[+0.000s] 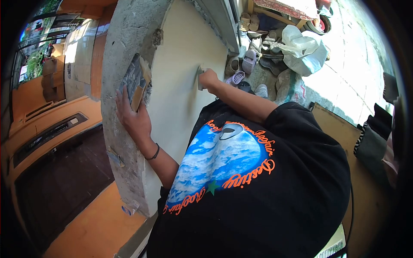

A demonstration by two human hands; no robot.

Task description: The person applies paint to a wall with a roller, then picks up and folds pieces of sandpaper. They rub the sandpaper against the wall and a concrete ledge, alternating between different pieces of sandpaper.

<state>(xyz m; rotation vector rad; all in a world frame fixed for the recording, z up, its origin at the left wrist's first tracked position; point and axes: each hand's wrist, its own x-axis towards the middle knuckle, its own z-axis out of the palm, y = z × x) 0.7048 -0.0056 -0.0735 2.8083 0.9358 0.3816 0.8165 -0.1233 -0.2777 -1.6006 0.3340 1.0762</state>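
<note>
My left hand (132, 119) is wrapped round a flat board (134, 74) smeared with grey, with a tan strip along its near end and pale paste on its right edge. It is held up over the rough concrete edge (129, 30). My right hand (208, 80) is closed on a putty knife (200, 78), whose blade lies against the smooth cream wall (178, 47). Most of its handle is hidden in my fist. A dark band circles my left wrist.
Several shoes (248, 61) and a white plastic bag (303, 51) lie on the floor beyond my right arm. A cloth-covered wooden bench (288, 8) stands behind them. On the left, below the concrete, are an orange wall (90, 223) and a dark brown panel (64, 185).
</note>
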